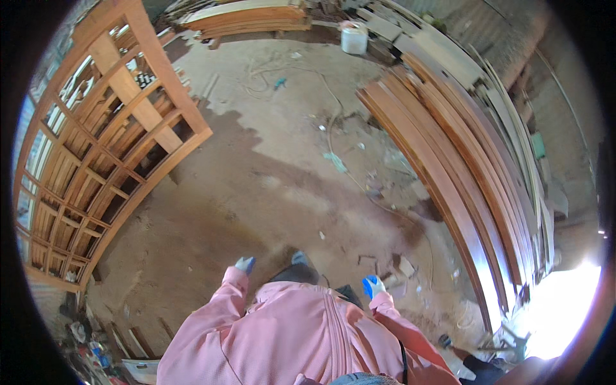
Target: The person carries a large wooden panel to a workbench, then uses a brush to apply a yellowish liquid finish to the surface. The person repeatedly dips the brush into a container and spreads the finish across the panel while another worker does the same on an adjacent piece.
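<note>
My left hand [244, 264], in a white and blue work glove, hangs low beside my pink jacket [289, 330]. Nothing shows in it, but its fingers are too small to make out. On the other side my right hand [372, 286] wears the same kind of glove, its blue part turned outward. How its fingers are set I cannot tell. Both hands are over the dirt floor [276, 199], apart from the wood around me. My feet [299, 258] show partly below the jacket.
A large wooden lattice frame [186, 109] stands on the left. Long reddish-brown boards [410, 141] are stacked on the right. At the back are more planks [247, 19] and a white bucket [354, 40]. A cable [330, 122] and scraps [404, 266] lie on the floor.
</note>
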